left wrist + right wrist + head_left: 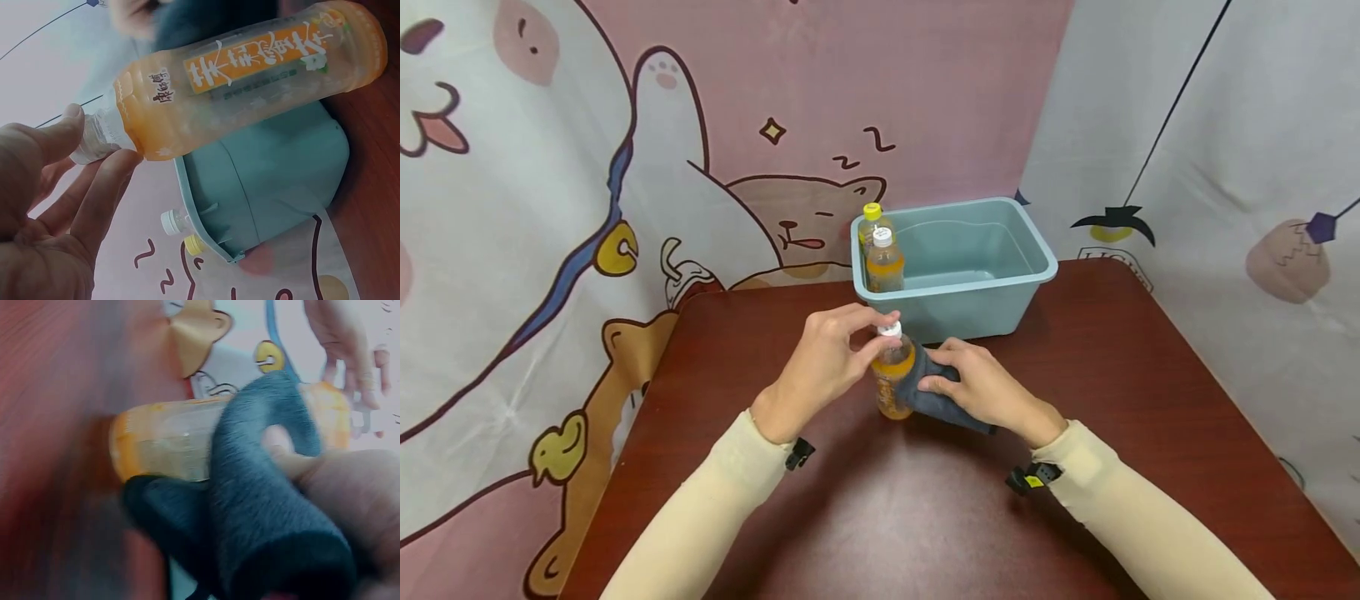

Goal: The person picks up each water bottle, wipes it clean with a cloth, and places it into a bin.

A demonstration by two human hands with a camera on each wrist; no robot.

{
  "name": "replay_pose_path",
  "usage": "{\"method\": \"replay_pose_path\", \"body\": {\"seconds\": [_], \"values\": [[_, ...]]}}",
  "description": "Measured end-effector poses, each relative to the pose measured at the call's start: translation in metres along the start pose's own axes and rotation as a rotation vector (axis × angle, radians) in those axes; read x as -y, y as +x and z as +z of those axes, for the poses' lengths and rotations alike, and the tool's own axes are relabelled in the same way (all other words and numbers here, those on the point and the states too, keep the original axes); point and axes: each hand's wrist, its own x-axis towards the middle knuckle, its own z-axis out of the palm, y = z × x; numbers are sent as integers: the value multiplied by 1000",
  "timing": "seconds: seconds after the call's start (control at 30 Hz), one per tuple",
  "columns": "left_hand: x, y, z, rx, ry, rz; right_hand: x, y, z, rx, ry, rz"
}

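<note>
An orange-labelled drink bottle [891, 387] stands upright on the table in front of the bin. My left hand [827, 358] pinches it at its white cap [891, 329] between thumb and fingers; the left wrist view shows the fingertips around the cap and neck. A dark grey cloth [936, 392] is gripped in my right hand [981, 387] and lies against the bottle's right side. In the right wrist view the folded cloth [250, 481] covers part of the bottle [175, 440], and the right fingers are partly hidden behind it.
A light blue plastic bin [955, 308] stands at the back of the dark red table [760, 333]. At its left end it holds a white-capped bottle [884, 265] and a yellow-capped bottle [872, 218]. A cartoon-printed curtain [925, 100] hangs close behind the table.
</note>
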Motion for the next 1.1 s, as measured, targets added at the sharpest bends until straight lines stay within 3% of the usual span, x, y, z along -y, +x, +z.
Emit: {"method": "replay_pose_path", "body": {"seconds": [0.23,0.43,0.6,0.83,1.1], "values": [[-2,0,1,10,13,-22,-10,6,16,193,-92,104],[-3,-2,2,5,14,-34,-10,5,25,257,-220,137],[-3,-3,2,-4,16,-31,-14,3,24,211,-100,104],[-4,-2,2,-5,19,-17,-11,-1,9,66,61,17],[-3,-3,0,-8,20,-20,-2,-1,-5,-45,95,-8]]}}
